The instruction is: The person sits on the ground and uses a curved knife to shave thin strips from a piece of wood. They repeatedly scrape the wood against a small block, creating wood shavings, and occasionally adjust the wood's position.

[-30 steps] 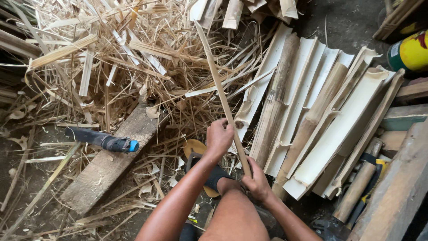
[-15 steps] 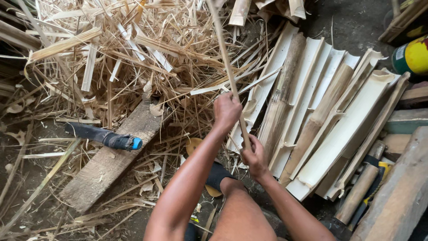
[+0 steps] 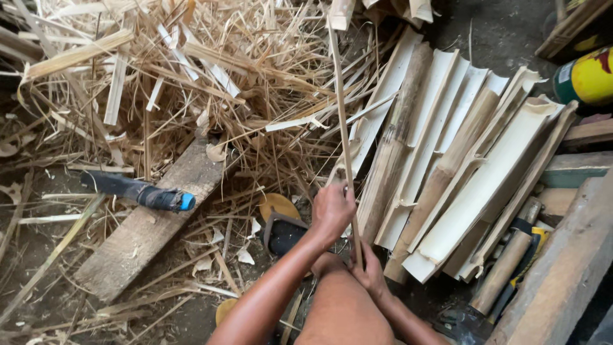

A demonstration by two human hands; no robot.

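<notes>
Both the left hand [image 3: 332, 211] and right hand [image 3: 369, 271] are gripping a thin bamboo strip [image 3: 341, 121] beside split bamboo slats [image 3: 460, 166].

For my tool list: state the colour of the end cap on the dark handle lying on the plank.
Bright blue cap on the black handle, clearest in the head view.

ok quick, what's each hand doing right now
Left hand: closed around the thin bamboo strip.
Right hand: gripping the same strip lower down.

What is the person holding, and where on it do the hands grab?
A long thin bamboo strip. The left hand grips it near its lower end, and the right hand holds it just below, at the bottom end.
</notes>
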